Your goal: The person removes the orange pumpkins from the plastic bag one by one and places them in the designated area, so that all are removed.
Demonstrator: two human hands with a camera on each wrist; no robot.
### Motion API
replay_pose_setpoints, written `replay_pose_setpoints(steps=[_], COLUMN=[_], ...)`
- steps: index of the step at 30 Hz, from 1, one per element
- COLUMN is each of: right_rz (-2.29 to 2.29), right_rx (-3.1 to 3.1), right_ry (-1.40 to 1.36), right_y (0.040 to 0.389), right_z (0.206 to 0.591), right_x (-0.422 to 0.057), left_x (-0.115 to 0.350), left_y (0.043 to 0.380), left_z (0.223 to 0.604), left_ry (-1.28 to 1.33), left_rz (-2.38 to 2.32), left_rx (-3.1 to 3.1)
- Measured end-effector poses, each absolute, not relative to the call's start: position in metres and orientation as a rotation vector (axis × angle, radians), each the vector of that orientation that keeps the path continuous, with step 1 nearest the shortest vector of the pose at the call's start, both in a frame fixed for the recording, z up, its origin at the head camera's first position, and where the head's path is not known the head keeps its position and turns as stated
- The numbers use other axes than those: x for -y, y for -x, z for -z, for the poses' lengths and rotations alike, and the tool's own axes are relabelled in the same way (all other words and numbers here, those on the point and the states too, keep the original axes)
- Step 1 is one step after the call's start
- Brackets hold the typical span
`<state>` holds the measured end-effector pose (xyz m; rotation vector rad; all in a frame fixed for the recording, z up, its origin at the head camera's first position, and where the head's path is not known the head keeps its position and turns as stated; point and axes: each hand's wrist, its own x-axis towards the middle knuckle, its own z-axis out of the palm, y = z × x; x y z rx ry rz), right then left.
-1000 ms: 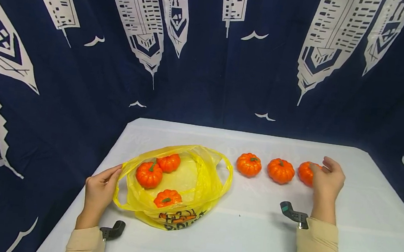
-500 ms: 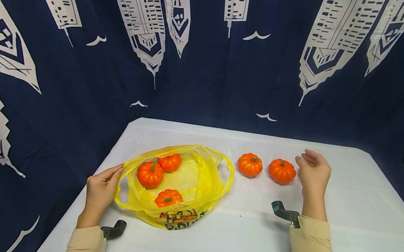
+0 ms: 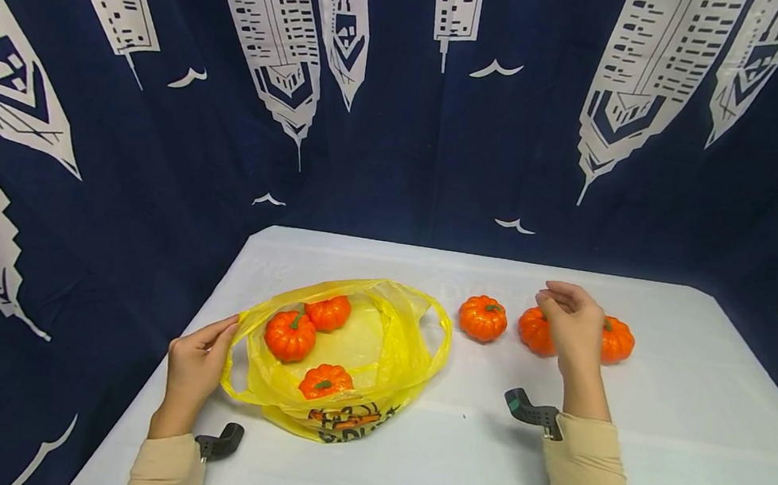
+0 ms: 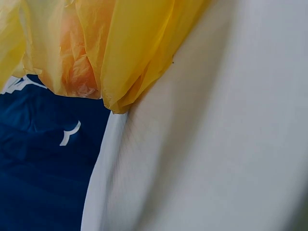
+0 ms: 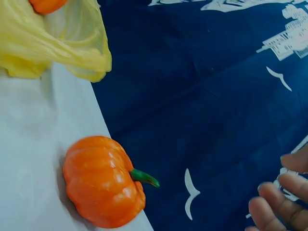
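At the left, my left hand (image 3: 194, 368) pinches the near-left handle of a yellow plastic bag (image 3: 390, 363) lying open-mouthed on the table. Inside the bag are three small orange pumpkins, one (image 3: 289, 336) with its green stem up. To the bag's right, three more pumpkins stand in a row: the left one (image 3: 483, 319), the middle one (image 3: 536, 331) and the right one (image 3: 617, 341). My right hand (image 3: 574, 328) hovers over the row, its loosely bent fingers holding nothing, and partly covers the middle and right pumpkins. In the right wrist view, its fingertips (image 5: 269, 207) are apart from a pumpkin (image 5: 103, 182).
A white cloth covers the table (image 3: 435, 472). Behind and to the sides hangs a dark blue curtain (image 3: 398, 163) printed with white buildings and birds. Each wrist carries a black camera mount, such as the right one (image 3: 531, 411).
My right hand has moved left from the right pumpkin to over the middle one, uncovering part of the right pumpkin. The left hand keeps its pinch on the bag, which looks unchanged.
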<state>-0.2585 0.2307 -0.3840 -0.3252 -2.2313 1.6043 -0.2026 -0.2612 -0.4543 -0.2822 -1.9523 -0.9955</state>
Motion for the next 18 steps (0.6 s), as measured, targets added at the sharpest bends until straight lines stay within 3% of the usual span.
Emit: replay_pose_setpoints(steps=[18], right_rz=[-1.699], right_rx=[2.376], right_ry=[-0.180], right_y=[0.260], right_z=[0.387], right_x=[-0.187], left_x=[0.262], left_y=[0.203], left_z=[0.455], left_ry=[0.285], left_rz=[0.995], left_rx=[1.952])
